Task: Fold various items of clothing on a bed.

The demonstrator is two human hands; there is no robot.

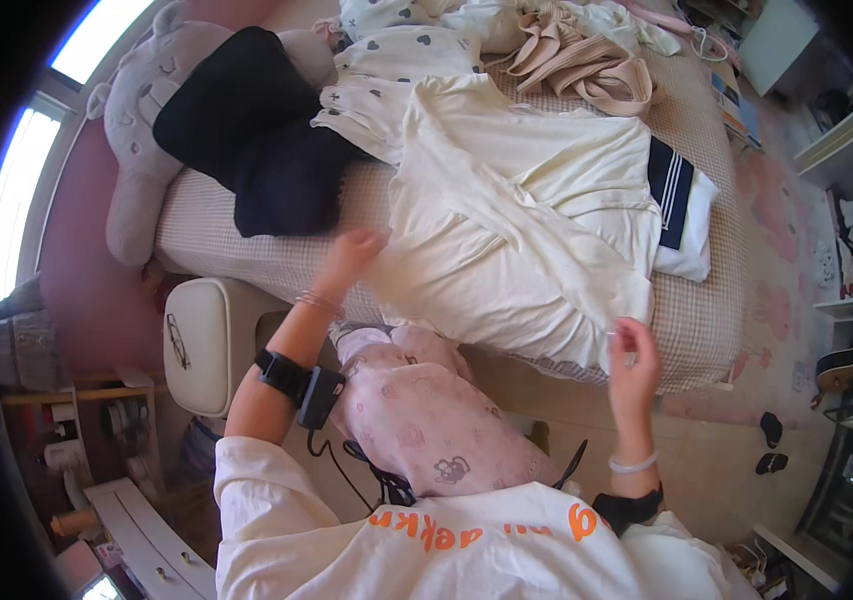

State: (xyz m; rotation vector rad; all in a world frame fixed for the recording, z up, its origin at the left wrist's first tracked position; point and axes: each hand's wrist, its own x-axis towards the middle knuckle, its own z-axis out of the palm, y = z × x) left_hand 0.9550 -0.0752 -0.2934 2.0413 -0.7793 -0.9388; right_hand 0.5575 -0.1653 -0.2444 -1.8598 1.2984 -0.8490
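A cream long-sleeved top lies spread on the bed in front of me, one sleeve laid slantwise across its body toward the lower right. My right hand is at that sleeve's end by the lower right edge, its fingers curled in a pinch on the cloth. Beside the top's left edge is my left hand, slightly blurred; whether its fingers hold any cloth is unclear. Under the top's right side are a folded white garment and a navy piece with white stripes.
Dark garments lie at the bed's left by a large plush bear. A beige ribbed knit and a white heart-patterned cloth are at the back. A cream stool stands left; black slippers are on the floor at right.
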